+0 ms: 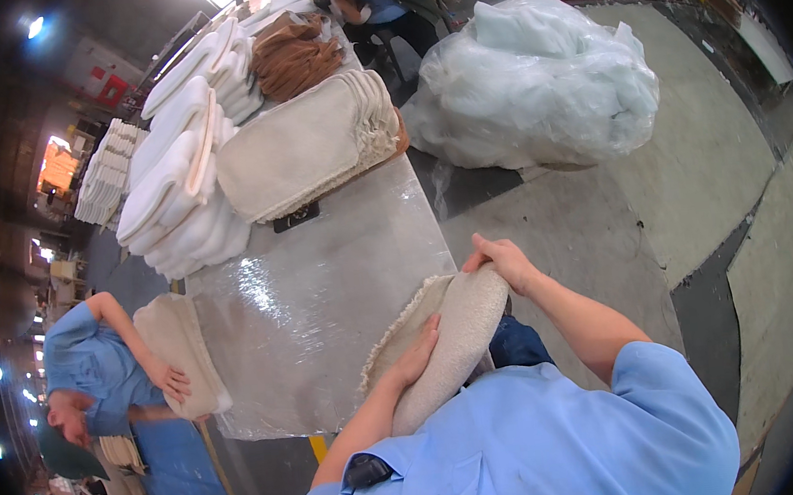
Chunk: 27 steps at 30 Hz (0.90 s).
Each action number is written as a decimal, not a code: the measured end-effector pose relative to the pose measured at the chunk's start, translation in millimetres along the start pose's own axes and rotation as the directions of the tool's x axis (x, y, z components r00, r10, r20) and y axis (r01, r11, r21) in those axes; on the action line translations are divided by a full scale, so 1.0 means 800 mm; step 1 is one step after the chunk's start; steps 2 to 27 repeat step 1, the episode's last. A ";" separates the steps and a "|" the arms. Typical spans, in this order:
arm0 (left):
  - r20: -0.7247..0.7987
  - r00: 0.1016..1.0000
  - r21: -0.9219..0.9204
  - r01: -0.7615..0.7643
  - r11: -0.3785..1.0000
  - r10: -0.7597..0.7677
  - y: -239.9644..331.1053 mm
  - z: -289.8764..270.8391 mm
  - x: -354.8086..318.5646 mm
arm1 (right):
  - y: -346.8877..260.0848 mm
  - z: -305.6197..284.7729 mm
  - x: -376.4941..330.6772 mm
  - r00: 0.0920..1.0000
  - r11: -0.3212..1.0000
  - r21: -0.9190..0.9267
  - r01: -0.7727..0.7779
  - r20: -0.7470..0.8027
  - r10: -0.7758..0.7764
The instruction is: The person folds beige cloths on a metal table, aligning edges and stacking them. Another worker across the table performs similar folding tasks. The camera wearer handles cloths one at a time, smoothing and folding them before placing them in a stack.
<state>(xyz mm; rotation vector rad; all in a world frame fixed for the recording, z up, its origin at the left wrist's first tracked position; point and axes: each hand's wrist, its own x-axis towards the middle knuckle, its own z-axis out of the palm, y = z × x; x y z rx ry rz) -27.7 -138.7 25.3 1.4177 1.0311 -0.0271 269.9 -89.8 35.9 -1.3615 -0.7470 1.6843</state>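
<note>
A thick, fuzzy beige fabric piece point(462, 345) with a frayed edge lies curved over the near edge of the table, against my body. My left hand point(420, 351) rests on it, fingers together and stretched out flat. At its far right end, my right hand point(504, 264) grips the rim, with the thumb side on top and some fingers hidden by the cloth. Farther up the table is a stack of similar beige fabric pieces point(302, 143) with frayed edges.
The table point(301, 341) has a shiny plastic covering. White folded fabric stacks point(173, 173) and brown pieces point(295, 54) lie at its far end. A co-worker point(104, 358) handles another beige piece at left; a second person point(385, 13) sits beyond. A large plastic-wrapped bundle point(543, 84) stands at right.
</note>
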 end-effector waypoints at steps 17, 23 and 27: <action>-0.006 1.000 -0.001 0.000 1.000 0.000 -0.001 0.001 -0.003 | 0.000 0.003 -0.001 1.000 1.000 -0.002 0.001 0.005 -0.001; -0.006 1.000 -0.001 0.000 1.000 0.000 -0.001 0.001 -0.003 | 0.000 0.003 -0.001 1.000 1.000 -0.002 0.001 0.005 -0.001; -0.006 1.000 -0.001 0.000 1.000 0.000 -0.001 0.001 -0.003 | 0.000 0.003 -0.001 1.000 1.000 -0.002 0.001 0.005 -0.001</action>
